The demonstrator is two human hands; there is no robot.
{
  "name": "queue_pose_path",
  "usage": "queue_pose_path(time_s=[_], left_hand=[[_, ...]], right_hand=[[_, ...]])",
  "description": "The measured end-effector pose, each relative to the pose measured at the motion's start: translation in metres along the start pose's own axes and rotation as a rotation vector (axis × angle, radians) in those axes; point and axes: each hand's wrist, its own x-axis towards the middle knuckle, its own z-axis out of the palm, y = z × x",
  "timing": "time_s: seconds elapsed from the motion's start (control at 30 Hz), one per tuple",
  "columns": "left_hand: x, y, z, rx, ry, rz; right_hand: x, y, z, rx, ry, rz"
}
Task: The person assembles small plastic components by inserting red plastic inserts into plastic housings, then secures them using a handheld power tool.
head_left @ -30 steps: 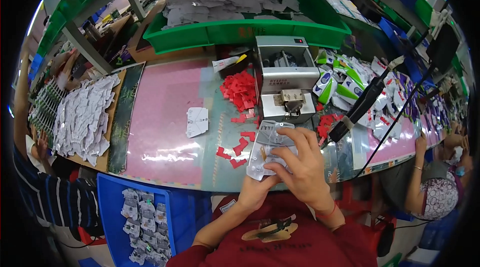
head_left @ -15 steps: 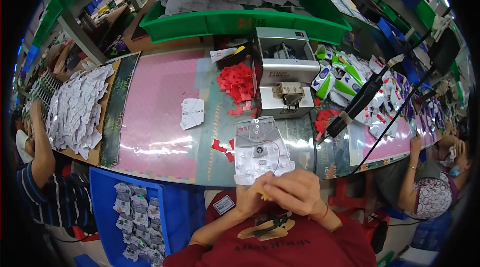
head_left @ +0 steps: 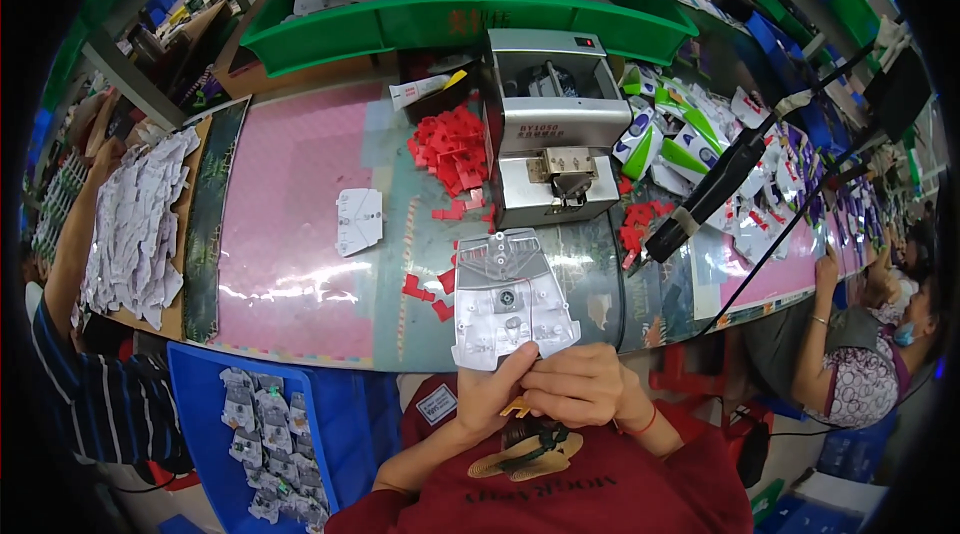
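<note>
A white and grey plastic housing (head_left: 512, 302), open side up with a round part in its middle and a thin red wire, lies at the table's front edge. At its lower edge, my left hand (head_left: 487, 396) grips it, thumb up. My right hand (head_left: 575, 389) meets the left there with its fingers bent and pressed together; what they hold is hidden. A small yellow piece (head_left: 515, 406) shows between the hands, its kind unclear. Just beyond the housing stands a silver bench machine (head_left: 555, 124).
Red plastic pieces (head_left: 450, 149) lie left of the machine, near a flat white part (head_left: 359, 221). A black tool on an arm (head_left: 710, 196) leans in at right. A green bin (head_left: 400, 29) stands behind; a blue crate (head_left: 350, 424) sits below left. Co-workers sit on both sides.
My hands have come closer together, and my left thumb now lies at the housing's lower edge. The right fingers have lowered and folded. The whole view has shifted slightly.
</note>
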Motion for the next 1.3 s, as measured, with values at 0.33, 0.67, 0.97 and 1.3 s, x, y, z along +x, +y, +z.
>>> queue_pose_path(time_s=[0.33,0.67,0.97,1.3], left_hand=[[0.016,-0.021,-0.024,-0.198,0.235,0.006],[0.024,-0.003,-0.027,-0.144,0.131,0.060],[0.025,-0.008,-0.025,-0.141,0.123,0.075],[0.026,-0.008,-0.030,-0.151,0.099,0.047]], right_hand=[[0.001,0.011,-0.014,0.025,0.006,0.102],[-0.031,0.056,-0.099,-0.893,-0.454,0.573],[-0.030,0.079,-0.080,-0.842,-0.432,0.845],[-0.042,0.088,-0.064,-0.734,-0.531,0.946]])
